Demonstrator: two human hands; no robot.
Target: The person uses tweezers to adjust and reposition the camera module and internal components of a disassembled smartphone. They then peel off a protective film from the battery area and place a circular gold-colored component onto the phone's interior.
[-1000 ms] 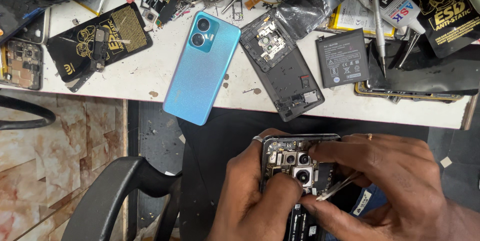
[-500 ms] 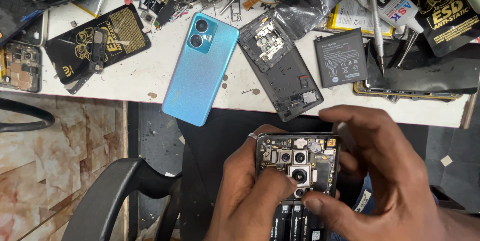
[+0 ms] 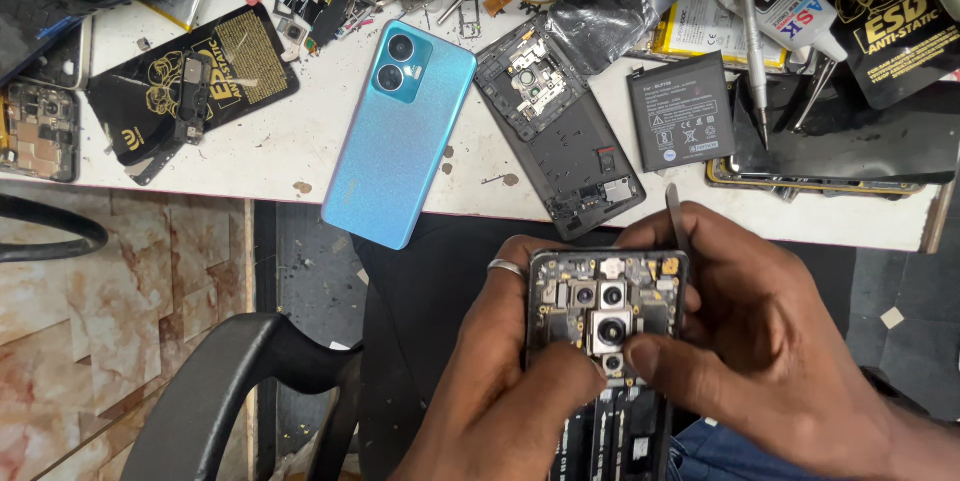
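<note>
An opened phone [image 3: 610,301] with its back cover off shows several camera modules and a circuit board; it is held below the table edge, over my lap. My left hand [image 3: 500,391], a ring on one finger, grips the phone's left side, and its thumb presses just below the cameras. My right hand [image 3: 770,341] wraps the phone's right side, its thumb against the lowest camera. A thin metal tool [image 3: 673,216] sticks up from between its fingers, past the phone's top right corner.
On the white table [image 3: 300,146] lie a blue phone back cover [image 3: 400,136], a black phone frame [image 3: 560,136], a dark battery [image 3: 690,111], a black bag [image 3: 190,91], a screwdriver [image 3: 752,41] and several loose parts. A black chair arm [image 3: 220,391] stands at the lower left.
The opened phone has come up closer to the table edge. My right hand has shifted over its right side, and the metal tool now points upward instead of lying against the phone.
</note>
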